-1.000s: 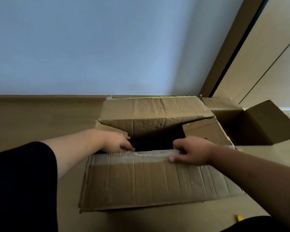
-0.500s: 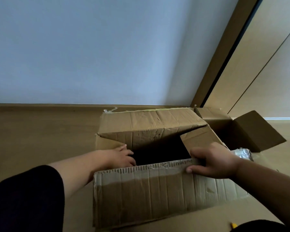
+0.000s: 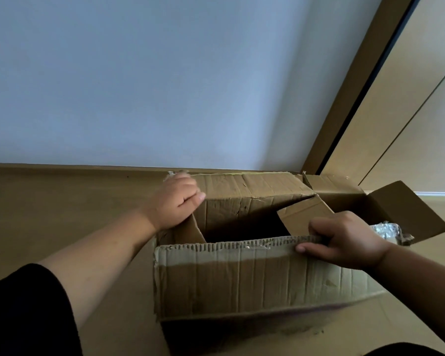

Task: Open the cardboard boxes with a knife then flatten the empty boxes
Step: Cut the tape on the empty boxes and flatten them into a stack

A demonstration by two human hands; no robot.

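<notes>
- a large cardboard box [image 3: 254, 286] is sitting on the wooden floor [image 3: 62, 214] close to a pale wall [image 3: 139, 86], its top open and its dark inside showing.
- the left hand [image 3: 174, 204] is reaching to the far left corner of the box, fingers curling over the edge of the far flap [image 3: 247, 191] while the thumb is lying on the flap's near face (so it is gripping that flap).
- the far flap is standing tilted toward the person, creased and dented along its length.
- the right hand [image 3: 344, 240] is pinching the top edge of the near flap [image 3: 242, 276], fingers hooked behind the corrugated rim and thumb pressing flat on the front.
- the near flap is standing nearly upright, with a pale strip of tape residue running under its torn top edge.
- a small side flap [image 3: 303, 214] is angling inward at the box's right end, just beyond the right hand's fingers.
- a second cardboard box [image 3: 401, 209] is lying open just to the right, against a wooden door frame [image 3: 344, 98], one flap sticking up and outward.
- something crinkled and silvery [image 3: 388, 231] is showing between the right hand and that second box; what it is cannot be told.
- dark sleeves [image 3: 28, 312] are covering the upper arms at the bottom corners.
</notes>
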